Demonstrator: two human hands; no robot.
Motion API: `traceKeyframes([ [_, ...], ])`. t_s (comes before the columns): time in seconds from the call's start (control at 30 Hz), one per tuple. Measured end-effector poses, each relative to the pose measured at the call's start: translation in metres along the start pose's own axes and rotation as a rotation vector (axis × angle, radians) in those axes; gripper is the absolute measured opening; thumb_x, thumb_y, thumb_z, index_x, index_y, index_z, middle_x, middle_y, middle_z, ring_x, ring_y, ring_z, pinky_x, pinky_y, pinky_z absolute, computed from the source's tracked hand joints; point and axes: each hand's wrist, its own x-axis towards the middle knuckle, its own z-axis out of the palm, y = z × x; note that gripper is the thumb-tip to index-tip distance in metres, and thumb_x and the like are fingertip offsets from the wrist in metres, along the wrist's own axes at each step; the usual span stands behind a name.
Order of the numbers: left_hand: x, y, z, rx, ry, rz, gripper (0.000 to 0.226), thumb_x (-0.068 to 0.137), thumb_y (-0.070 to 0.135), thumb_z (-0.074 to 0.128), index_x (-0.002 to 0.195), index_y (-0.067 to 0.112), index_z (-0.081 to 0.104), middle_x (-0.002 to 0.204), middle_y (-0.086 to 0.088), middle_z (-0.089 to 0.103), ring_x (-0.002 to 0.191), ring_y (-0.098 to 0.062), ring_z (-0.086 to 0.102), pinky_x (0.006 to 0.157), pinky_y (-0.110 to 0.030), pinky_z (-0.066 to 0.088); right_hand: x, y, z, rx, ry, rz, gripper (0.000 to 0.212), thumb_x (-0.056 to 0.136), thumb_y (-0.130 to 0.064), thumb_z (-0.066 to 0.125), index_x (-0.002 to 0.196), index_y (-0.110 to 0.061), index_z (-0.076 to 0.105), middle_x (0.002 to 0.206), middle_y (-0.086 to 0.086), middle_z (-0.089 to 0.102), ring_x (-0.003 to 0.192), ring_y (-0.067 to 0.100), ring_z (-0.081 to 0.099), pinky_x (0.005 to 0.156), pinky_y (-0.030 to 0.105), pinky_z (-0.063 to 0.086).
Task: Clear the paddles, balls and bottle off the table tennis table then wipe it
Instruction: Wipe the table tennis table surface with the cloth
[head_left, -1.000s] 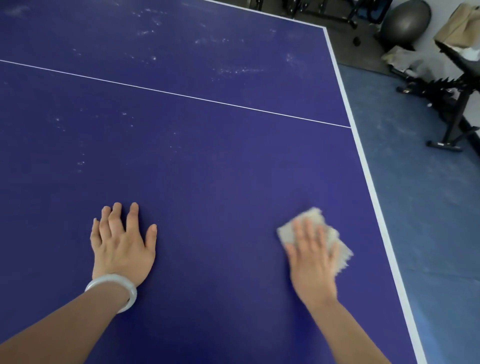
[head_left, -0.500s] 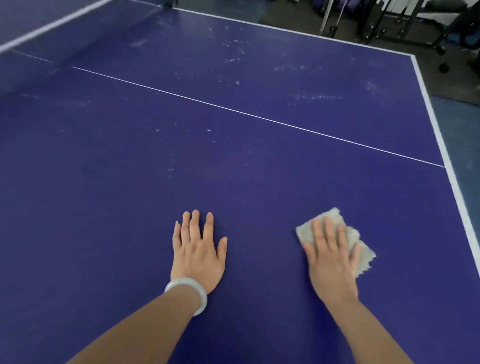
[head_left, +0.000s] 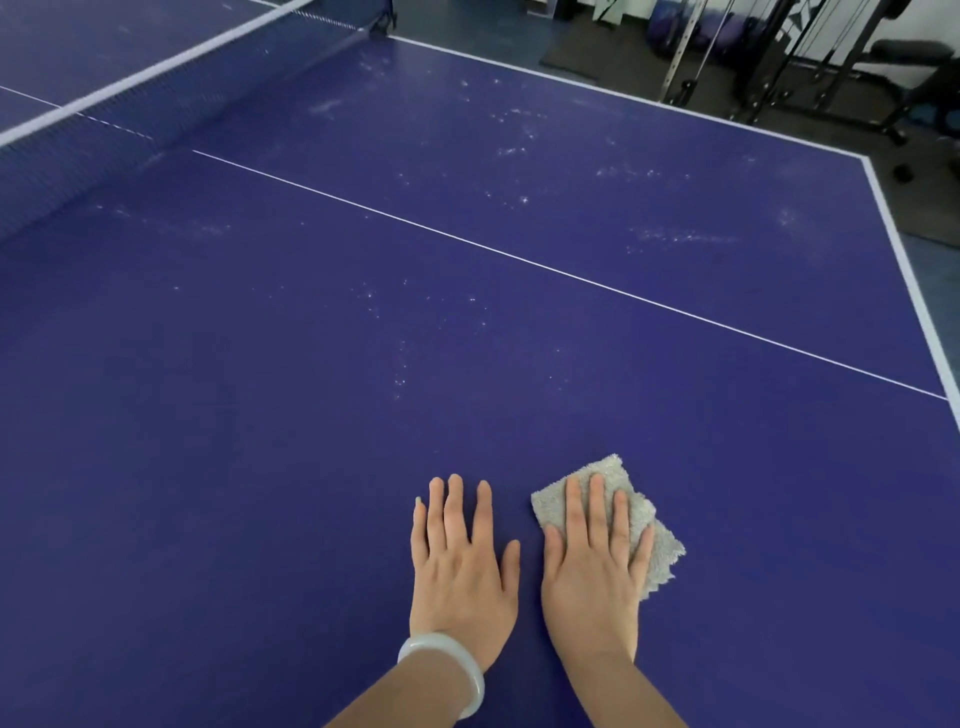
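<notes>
Worktop (head_left: 208, 467), a blue table tennis surface, is shown with no paddles, balls or bottle in view, so the clearing is judged done and the wiping under way. A grey cloth (head_left: 665, 553) is pressed flat on its near part by the right hand (head_left: 592, 566), whose fingers are straight and spread over the fabric, with nothing gripped. The left hand (head_left: 462, 566), likewise open and flat, is rested on the bare surface just beside it, and a pale bracelet (head_left: 447, 670) is worn at that wrist. White specks (head_left: 400, 364) are scattered across the middle and, more thickly, beyond the centre line (head_left: 519, 260) towards the far edge and the net (head_left: 156, 104). Several risks can be read from this. Since the cloth is only held down by a flat palm, it could be bunched or left behind if pressure is eased during a stroke. The far patches may be missed, as a long reach would be needed from this side. Fresh prints could be left on the surface by weight thrown onto the bracing left hand. Dust could merely be pushed about if the cloth is dry or loaded, which cannot be told. The net might be snagged by a stroke carried too far.
</notes>
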Motion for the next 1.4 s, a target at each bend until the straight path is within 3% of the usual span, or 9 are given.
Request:
traceKeyframes([
  [0.1, 0.004, -0.022, -0.005, -0.204, 0.003, 0.085, 0.060, 0.099, 0.048, 0.030, 0.154, 0.027, 0.020, 0.161, 0.005, 0.005, 0.151, -0.017, -0.007, 0.119, -0.027, -0.011, 0.000, 0.000, -0.002, 0.008, 0.008, 0.013, 0.070, 0.094, -0.052, -0.016, 0.155, -0.026, 0.007, 0.163, -0.005, 0.002, 0.152, 0.020, -0.003, 0.122, 0.052, 0.004],
  [0.23, 0.033, -0.092, -0.032, -0.183, 0.136, 0.097, 0.063, 0.096, 0.037, 0.053, 0.151, 0.014, 0.032, 0.158, -0.006, 0.023, 0.148, -0.025, 0.017, 0.119, -0.037, 0.014, 0.001, -0.005, -0.005, 0.010, 0.003, 0.033, 0.069, 0.099, -0.051, -0.008, 0.153, -0.024, 0.026, 0.161, -0.004, 0.021, 0.150, 0.023, 0.017, 0.120, 0.053, 0.016],
  [0.4, 0.106, -0.156, -0.052, -0.044, 0.111, -0.093, 0.073, 0.097, 0.047, 0.042, 0.154, 0.008, 0.020, 0.161, -0.017, 0.012, 0.151, -0.029, 0.001, 0.123, -0.041, 0.003, 0.003, -0.008, -0.007, 0.066, 0.031, 0.047, 0.067, 0.102, -0.050, 0.000, 0.150, -0.020, 0.036, 0.157, -0.001, 0.033, 0.146, 0.025, 0.028, 0.118, 0.051, 0.016],
  [0.6, 0.118, -0.159, -0.042, 0.059, 0.163, -0.097, 0.072, 0.099, 0.052, 0.014, 0.153, 0.005, 0.023, 0.159, -0.022, 0.018, 0.150, -0.032, 0.007, 0.123, -0.044, 0.001, 0.033, 0.005, -0.005, 0.133, 0.002, 0.222, 0.059, 0.098, -0.053, -0.002, 0.154, -0.035, -0.005, 0.163, -0.012, -0.007, 0.151, 0.013, -0.010, 0.122, 0.044, -0.008],
  [0.8, 0.120, -0.159, -0.041, 0.077, 0.148, -0.101, 0.074, 0.094, 0.050, 0.021, 0.153, 0.006, 0.025, 0.159, -0.021, 0.019, 0.150, -0.033, 0.010, 0.123, -0.045, 0.006, 0.144, 0.006, -0.032, 0.314, -0.049, 0.639, 0.055, 0.104, -0.030, 0.025, 0.156, -0.032, 0.007, 0.164, -0.002, -0.003, 0.150, 0.026, -0.007, 0.119, 0.056, -0.005],
  [1.07, 0.120, -0.160, -0.041, 0.088, 0.136, -0.103, 0.067, 0.100, 0.046, 0.015, 0.153, 0.006, 0.024, 0.159, -0.020, 0.018, 0.150, -0.033, 0.009, 0.123, -0.046, 0.006, 0.138, -0.051, -0.001, 0.160, -0.124, -0.367, 0.055, 0.105, -0.033, 0.013, 0.154, -0.038, -0.014, 0.159, -0.015, -0.028, 0.144, 0.014, -0.032, 0.114, 0.039, -0.027],
  [1.17, 0.121, -0.160, -0.041, 0.098, 0.135, -0.105, 0.074, 0.095, 0.050, 0.012, 0.152, 0.006, 0.028, 0.158, -0.021, 0.022, 0.149, -0.034, 0.013, 0.122, -0.046, 0.007, 0.170, 0.010, -0.011, 0.144, -0.076, -0.045, 0.059, 0.102, -0.017, 0.024, 0.157, -0.024, 0.003, 0.163, 0.006, -0.013, 0.148, 0.037, -0.015, 0.118, 0.058, 0.001],
  [1.27, 0.121, -0.160, -0.040, 0.113, 0.141, -0.104, 0.074, 0.095, 0.049, 0.011, 0.149, 0.004, 0.033, 0.155, -0.022, 0.028, 0.147, -0.035, 0.019, 0.121, -0.047, 0.012, 0.203, 0.031, -0.036, 0.390, -0.007, 0.442, 0.054, 0.105, -0.027, 0.021, 0.157, -0.032, 0.004, 0.165, 0.000, -0.008, 0.150, 0.028, -0.011, 0.118, 0.059, -0.001],
  [1.4, 0.122, -0.160, -0.040, 0.125, 0.135, -0.119, 0.072, 0.096, 0.047, 0.011, 0.150, 0.005, 0.033, 0.156, -0.021, 0.028, 0.148, -0.034, 0.019, 0.121, -0.046, 0.011, 0.246, -0.032, -0.036, 0.156, -0.124, 0.241, 0.057, 0.105, -0.028, 0.021, 0.156, -0.033, -0.003, 0.164, -0.003, -0.014, 0.150, 0.025, -0.016, 0.119, 0.055, -0.008],
])
